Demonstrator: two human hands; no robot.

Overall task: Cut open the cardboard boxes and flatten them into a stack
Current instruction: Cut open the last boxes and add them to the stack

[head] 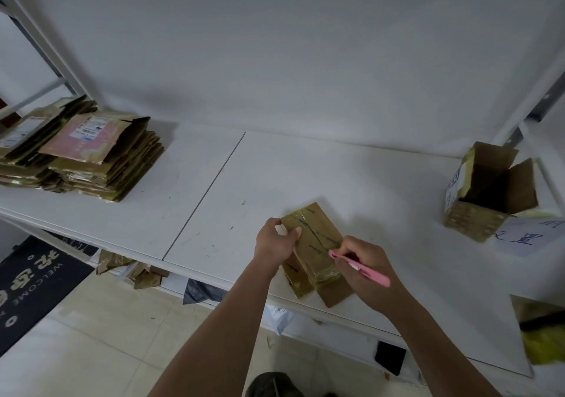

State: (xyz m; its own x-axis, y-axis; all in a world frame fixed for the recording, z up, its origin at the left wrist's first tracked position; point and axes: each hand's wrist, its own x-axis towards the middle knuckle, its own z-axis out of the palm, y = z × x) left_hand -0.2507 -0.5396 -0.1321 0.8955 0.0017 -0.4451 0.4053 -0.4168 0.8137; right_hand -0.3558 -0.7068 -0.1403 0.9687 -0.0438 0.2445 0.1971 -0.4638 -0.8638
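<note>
- Bottom of the frame: two bare forearms reach up from the lower edge toward the centre, over a tiled floor; a dark mat [33, 280] with "WELCOME" lies at lower left.
- Just right of centre, low: the right hand [365, 271] has its grip curled round a pink cutter [360, 267], whose tip lies against the taped top of the box [315, 243]. The blade itself is too small to make out.
- At centre: the left hand [275, 242] holds the box at its far-left corner, thumb over the top edge and fingers curled round the side, steadying it.
- The box stands on the near edge of the white desk [269, 176], slightly right of centre, shiny with yellowish tape; one brown flap sticks out at its near end.
- Step in hand, as I judge it: slitting the tape on this box, with flattening not yet done.
- The next move likely calls for drawing the cutter along the tape seam, away from the left hand, with that hand pressing the box down so it does not slide off the desk edge; then the flaps can be opened and the box pressed flat.
- Middle right: an opened box [486, 188] stands upright on the desk, flaps raised, not yet flattened, next to a sheet of paper [526, 236] with handwriting.
- Upper left: a stack [101, 158] of flattened boxes sits on the desk, well apart from the hands; that looks to be where this box goes.
- Under the desk, lower left: cardboard scraps [134, 271] lie on the floor.
</note>
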